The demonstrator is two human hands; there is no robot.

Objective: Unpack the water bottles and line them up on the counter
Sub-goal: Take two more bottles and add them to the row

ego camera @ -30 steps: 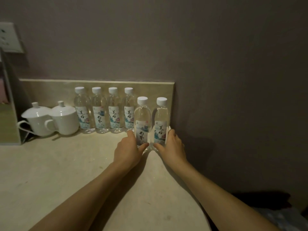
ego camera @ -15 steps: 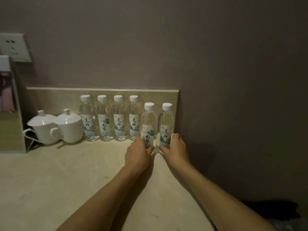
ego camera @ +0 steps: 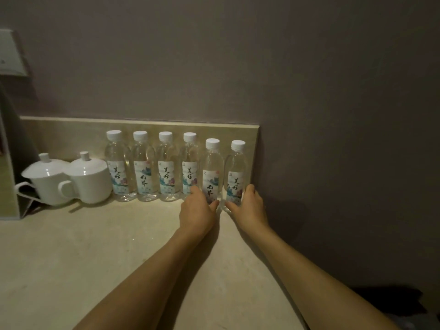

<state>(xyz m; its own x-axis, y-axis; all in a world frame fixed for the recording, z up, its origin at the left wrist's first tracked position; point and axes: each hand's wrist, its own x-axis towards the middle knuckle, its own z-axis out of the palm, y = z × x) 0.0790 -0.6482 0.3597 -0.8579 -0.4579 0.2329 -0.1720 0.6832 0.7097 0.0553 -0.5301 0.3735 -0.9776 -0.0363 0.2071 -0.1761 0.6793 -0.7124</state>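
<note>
Several clear water bottles with white caps and printed labels stand upright on the beige counter (ego camera: 100,253). A row of them (ego camera: 153,167) sits against the low backsplash. Two more stand slightly forward at the right end. My left hand (ego camera: 196,211) grips the base of the fifth bottle (ego camera: 212,172), thumb and fingers around it. My right hand (ego camera: 248,208) grips the base of the last bottle (ego camera: 237,172), beside the wall. Both bottles rest on the counter.
Two white lidded cups (ego camera: 71,178) stand left of the bottles. A box-like object (ego camera: 8,177) sits at the far left edge. The grey wall (ego camera: 333,163) closes the right side, where the counter ends. A wall socket (ego camera: 9,53) is at upper left.
Both hands have pushed the two right-hand bottles back toward the backsplash, nearer the line of the others. The camera has moved closer.
</note>
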